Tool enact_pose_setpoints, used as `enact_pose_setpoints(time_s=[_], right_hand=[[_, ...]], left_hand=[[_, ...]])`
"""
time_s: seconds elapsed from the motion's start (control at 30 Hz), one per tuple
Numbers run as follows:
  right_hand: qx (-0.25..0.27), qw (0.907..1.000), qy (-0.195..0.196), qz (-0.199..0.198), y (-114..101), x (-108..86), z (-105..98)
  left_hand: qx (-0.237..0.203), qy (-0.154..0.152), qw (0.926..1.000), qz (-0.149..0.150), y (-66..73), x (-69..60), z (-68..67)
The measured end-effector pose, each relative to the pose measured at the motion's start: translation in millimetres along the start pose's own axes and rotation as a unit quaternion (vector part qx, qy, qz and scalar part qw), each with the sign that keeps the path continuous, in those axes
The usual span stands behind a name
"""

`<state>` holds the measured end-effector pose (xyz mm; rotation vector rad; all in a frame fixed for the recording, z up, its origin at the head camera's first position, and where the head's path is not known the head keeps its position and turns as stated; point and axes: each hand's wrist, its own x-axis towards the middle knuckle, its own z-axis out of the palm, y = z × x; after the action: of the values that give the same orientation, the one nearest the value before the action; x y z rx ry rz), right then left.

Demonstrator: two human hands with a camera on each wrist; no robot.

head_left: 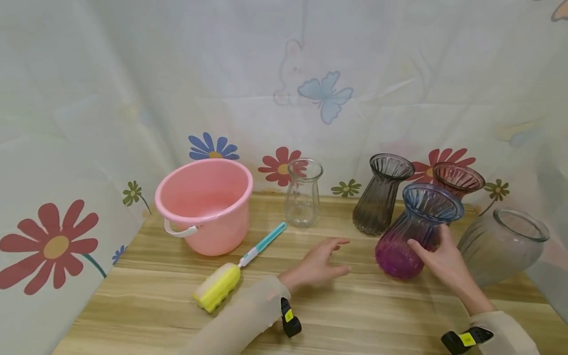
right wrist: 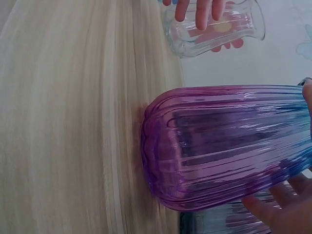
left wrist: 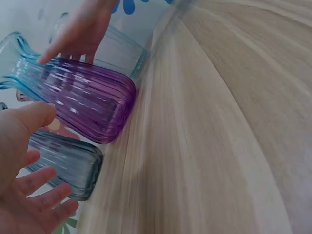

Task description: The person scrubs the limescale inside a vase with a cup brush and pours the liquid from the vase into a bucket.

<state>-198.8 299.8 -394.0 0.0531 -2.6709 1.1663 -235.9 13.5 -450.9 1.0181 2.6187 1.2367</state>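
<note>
A ribbed vase, blue at the rim and purple at the base (head_left: 401, 249), stands on the right part of the wooden table. My right hand (head_left: 443, 256) grips it from its right side, thumb on the near face and fingers round the far side. The same vase (left wrist: 92, 100) fills the upper left of the left wrist view, and it lies across the right wrist view (right wrist: 224, 146). My left hand (head_left: 317, 266) hovers left of the vase, fingers spread and apart from it, holding nothing.
A pink bucket (head_left: 222, 227) stands at the back left, beside a yellow sponge brush (head_left: 219, 286). A clear vase (head_left: 302, 202) is behind my left hand. Grey (head_left: 377, 202) and reddish (head_left: 459, 177) vases stand behind the purple one, and a wide clear vase (head_left: 501, 246) at the far right.
</note>
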Motion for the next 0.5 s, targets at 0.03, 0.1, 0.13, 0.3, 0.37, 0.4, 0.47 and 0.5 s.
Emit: enact_pose_setpoints(time_s=[0.03,0.1,0.13,0.3,0.37,0.4,0.47,0.5], right_hand=[[-0.014,0.9999,0.004,0.003,0,0.5,0],[-0.039,0.9991,0.015,0.007,0,1.4,0],[-0.048,0.9986,0.022,0.007,0,2.0,0],[-0.069,0.9964,0.049,0.003,-1,1.2,2],[-0.072,0.9958,0.056,-0.005,-2,-0.4,4],[-0.072,0.9956,0.060,-0.009,-3,-1.6,6],[-0.070,0.9951,0.066,-0.020,-5,-4.2,11],[-0.066,0.9951,0.068,-0.027,-7,-5.8,14]], left_hand=[[0.000,-0.001,1.0000,0.000,-0.3,1.7,1.9],[-0.001,-0.002,1.0000,-0.002,1.6,4.5,4.0],[-0.002,-0.004,1.0000,-0.003,2.9,5.7,4.7],[-0.007,-0.003,1.0000,0.006,10.2,11.4,7.5],[-0.009,0.001,0.9999,0.010,14.0,12.8,7.6],[-0.009,0.003,0.9999,0.011,15.9,13.5,7.4],[-0.010,0.006,0.9999,0.009,19.9,14.2,6.9],[-0.009,0.007,0.9999,0.007,21.8,14.4,6.5]])
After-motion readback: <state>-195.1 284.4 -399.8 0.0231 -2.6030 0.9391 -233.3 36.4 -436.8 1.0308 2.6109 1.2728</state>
